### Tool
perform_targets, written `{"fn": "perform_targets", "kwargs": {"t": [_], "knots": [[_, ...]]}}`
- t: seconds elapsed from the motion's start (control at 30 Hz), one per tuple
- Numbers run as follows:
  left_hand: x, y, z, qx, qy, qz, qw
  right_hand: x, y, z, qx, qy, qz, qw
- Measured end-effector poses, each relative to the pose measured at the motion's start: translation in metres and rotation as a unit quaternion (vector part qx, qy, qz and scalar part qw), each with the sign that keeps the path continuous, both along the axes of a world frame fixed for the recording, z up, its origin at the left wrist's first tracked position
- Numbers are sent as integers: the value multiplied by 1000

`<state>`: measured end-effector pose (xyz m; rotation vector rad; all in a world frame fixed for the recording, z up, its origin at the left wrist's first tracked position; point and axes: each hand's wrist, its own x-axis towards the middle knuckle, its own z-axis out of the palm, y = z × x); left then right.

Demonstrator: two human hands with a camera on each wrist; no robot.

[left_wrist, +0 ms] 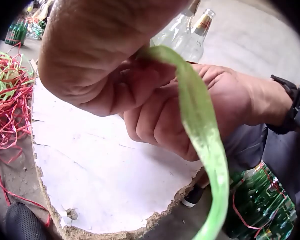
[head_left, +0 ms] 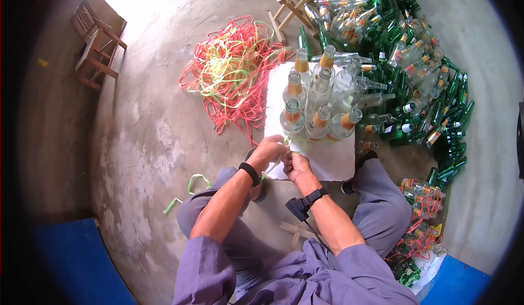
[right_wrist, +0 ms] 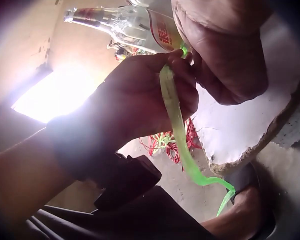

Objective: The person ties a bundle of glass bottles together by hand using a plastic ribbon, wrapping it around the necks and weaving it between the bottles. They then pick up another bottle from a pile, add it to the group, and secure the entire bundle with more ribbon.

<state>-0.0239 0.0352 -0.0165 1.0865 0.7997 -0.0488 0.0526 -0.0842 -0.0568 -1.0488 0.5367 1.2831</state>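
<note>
Clear glass bottles (head_left: pixel 319 95) with orange neck labels stand upright in a cluster on a white board (head_left: pixel 327 160). A green plastic strap (head_left: pixel 330 138) runs along the cluster's near side. My left hand (head_left: pixel 271 151) pinches the strap, whose loose end (left_wrist: pixel 210 145) hangs down from its fingers in the left wrist view. Close against it, my right hand (head_left: pixel 297 166) has its fingers curled in at the strap, in front of the nearest bottles. A short bit of green shows between the two hands in the right wrist view; the fingertips there are partly hidden.
A tangled heap of red and green straps (head_left: pixel 232 73) lies left of the board. Many green and clear bottles (head_left: pixel 404 70) are piled along the right wall. Tied bottle bundles (head_left: pixel 420 217) sit by the right knee. A wooden stool (head_left: pixel 292 2) stands behind; a chair (head_left: pixel 98 51) is far left.
</note>
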Motion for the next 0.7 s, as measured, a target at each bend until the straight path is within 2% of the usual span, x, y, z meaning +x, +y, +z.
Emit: {"fn": "perform_targets", "kwargs": {"t": [0.4, 0.63, 0.7], "knots": [[3, -7, 0, 18, -6, 59, 998, -6, -10, 13, -29, -114, -38, 992], [4, -4, -13, 20, -7, 40, 999, -2, -6, 18, -41, -211, -26, 976], [4, -6, -16, 68, -24, 20, 997, 1, -6, 21, -49, -229, -24, 972]]}}
